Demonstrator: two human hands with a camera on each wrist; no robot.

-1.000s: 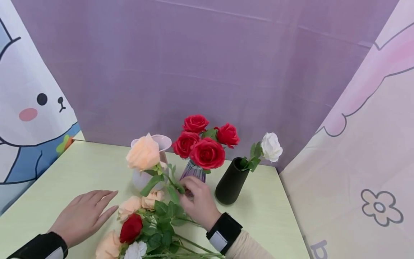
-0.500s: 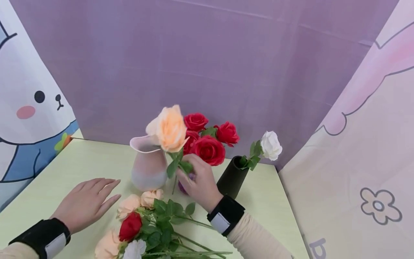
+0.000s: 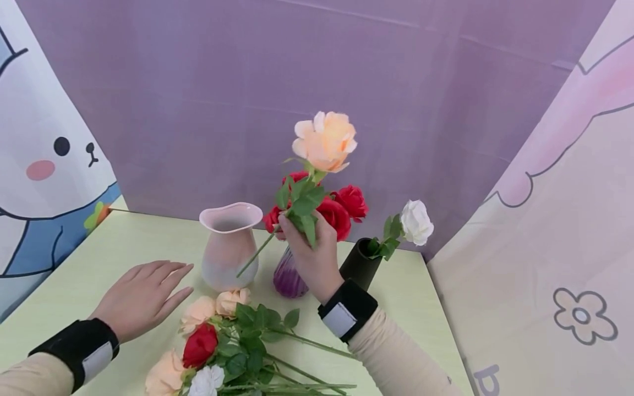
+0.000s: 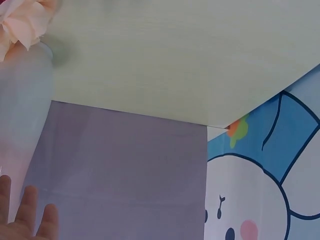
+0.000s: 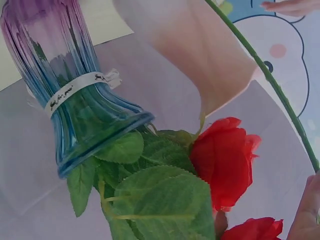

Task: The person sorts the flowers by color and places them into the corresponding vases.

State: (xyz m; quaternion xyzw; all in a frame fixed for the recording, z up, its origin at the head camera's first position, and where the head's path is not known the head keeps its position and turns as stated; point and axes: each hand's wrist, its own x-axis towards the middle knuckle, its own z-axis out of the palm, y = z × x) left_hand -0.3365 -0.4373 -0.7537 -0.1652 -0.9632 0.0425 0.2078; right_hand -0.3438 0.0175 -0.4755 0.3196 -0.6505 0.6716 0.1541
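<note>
The peach rose (image 3: 325, 140) is held aloft, its thin green stem (image 3: 255, 254) pinched in the grip of the right hand (image 3: 311, 250), above and between the pink vase (image 3: 230, 245) and the ribbed purple vase (image 3: 288, 276). The left hand (image 3: 141, 297) is laid flat on the desk (image 3: 148, 242), fingers straight, nothing held.

Trouble can be foreseen here: the slanted stem tip hangs just in front of the pink vase's wavy rim, and a careless swing could well tip that smooth, bulbous body. The red roses (image 3: 342, 212) are crowded just behind the fingers, so leaves might be snagged. The pinch sits among slippery-looking leaves, so the bloom could twist.

Petals look like soft fabric; the black vase (image 3: 359, 267) is matte and tapered. A loose pile of roses (image 3: 218, 344) is left at the near edge.
</note>
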